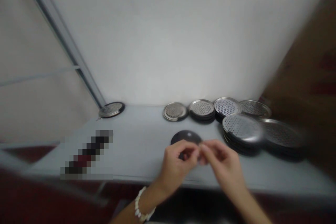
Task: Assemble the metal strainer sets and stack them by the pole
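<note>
My left hand (178, 161), with a pale beaded bracelet at its wrist, is closed in a pinch near the front of the table. My right hand (223, 161) pinches too, and its fingertips meet those of the left. Whatever lies between the fingertips is too small and blurred to make out. Just behind the hands a dark, shiny round disc (186, 135) rests on the table, partly hidden by my fingers.
On the light table (136, 147) stand stacks of round metal graters (201, 107) with dark rims, several at the back and right. A nearer stack (243, 129) sits right of my hands. Another grater (111, 109) lies at the back left, beyond a pixelated dark object (88, 154).
</note>
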The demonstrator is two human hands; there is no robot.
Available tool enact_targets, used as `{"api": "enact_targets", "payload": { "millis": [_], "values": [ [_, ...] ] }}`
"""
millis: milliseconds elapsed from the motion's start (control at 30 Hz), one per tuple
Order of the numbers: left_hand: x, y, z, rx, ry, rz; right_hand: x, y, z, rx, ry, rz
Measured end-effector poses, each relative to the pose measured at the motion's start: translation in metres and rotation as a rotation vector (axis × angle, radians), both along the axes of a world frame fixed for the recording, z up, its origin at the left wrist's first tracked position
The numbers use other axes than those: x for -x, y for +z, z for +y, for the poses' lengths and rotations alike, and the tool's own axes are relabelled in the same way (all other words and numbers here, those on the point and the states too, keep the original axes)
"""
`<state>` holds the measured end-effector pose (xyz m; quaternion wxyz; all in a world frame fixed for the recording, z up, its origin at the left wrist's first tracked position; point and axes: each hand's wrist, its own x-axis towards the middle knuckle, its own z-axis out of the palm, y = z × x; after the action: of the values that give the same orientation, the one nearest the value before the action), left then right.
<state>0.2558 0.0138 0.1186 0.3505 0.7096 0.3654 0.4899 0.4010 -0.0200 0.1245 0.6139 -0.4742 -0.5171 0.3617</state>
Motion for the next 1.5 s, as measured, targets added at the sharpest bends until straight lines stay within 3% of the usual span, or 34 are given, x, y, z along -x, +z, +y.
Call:
{"api": "enact_targets", "payload": {
  "millis": [233,700,967,1500],
  "values": [
    [0.005,0.002,0.003,-0.097,-0.005,0.069,-0.005,0.0,0.003,0.008,0.031,-0.053],
    [0.024,0.002,0.022,-0.626,-0.107,0.647,-0.021,-0.002,0.002,-0.043,0.102,-0.582],
    [0.024,-0.006,0.023,-0.892,-0.047,0.679,-0.019,-0.002,0.001,-0.064,0.13,-0.699],
    [0.023,-0.001,0.021,-0.973,-0.02,0.755,-0.018,-0.002,-0.002,-0.036,0.108,-0.777]
  ]
}}
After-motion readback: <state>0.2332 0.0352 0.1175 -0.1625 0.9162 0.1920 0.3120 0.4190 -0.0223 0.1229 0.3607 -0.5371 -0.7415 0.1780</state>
